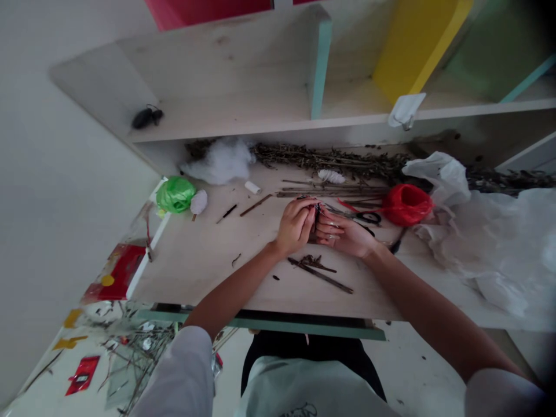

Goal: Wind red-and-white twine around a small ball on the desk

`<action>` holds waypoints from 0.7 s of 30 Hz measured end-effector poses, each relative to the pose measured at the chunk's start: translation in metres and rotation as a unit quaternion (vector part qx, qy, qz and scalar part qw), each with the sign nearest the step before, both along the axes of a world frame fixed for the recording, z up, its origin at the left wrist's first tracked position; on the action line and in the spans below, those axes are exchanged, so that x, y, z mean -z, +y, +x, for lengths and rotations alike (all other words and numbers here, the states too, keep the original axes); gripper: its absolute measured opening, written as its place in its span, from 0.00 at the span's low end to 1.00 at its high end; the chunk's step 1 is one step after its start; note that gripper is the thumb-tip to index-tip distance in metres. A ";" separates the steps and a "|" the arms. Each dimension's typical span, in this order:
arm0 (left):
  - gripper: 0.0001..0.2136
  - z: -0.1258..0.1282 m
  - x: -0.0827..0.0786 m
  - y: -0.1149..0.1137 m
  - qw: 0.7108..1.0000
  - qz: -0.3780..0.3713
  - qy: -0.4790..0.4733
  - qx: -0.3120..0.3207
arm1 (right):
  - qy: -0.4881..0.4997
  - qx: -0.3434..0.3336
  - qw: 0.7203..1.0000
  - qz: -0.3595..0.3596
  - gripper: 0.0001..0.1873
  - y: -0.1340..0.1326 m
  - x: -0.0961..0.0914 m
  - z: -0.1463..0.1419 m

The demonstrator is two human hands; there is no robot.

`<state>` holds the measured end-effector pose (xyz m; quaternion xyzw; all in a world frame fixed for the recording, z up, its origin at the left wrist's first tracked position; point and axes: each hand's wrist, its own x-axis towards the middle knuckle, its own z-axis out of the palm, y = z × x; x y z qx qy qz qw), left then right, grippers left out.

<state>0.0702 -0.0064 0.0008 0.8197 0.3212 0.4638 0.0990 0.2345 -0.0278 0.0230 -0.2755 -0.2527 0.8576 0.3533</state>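
Over the middle of the desk, my left hand and my right hand meet with curled fingers. Between them is a small dark piece with bits of red at its top; the fingers cover most of it, so its kind is unclear. Scissors with black handles lie just behind my right hand, partly hidden. A strand of red plastic twine leads from the red twine roll toward my hands. Nearer the front edge, broken dry twigs rest below my hands.
A green twine roll, white fluff and a white thread bundle lie farther back. Dry stalks line the back. Crumpled white plastic covers the right side. Shelves overhang the desk; litter is on the floor.
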 end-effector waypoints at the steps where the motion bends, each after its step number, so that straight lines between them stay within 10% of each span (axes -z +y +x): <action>1: 0.14 0.000 0.000 0.000 1.000 0.000 0.000 0.001 | -0.001 0.000 1.000 0.000 0.17 0.000 0.000 0.000; 21: 0.13 -0.002 0.007 0.003 1.000 0.016 0.022 -0.002 | -0.010 0.010 1.000 -0.013 0.09 -0.003 -0.002 -0.001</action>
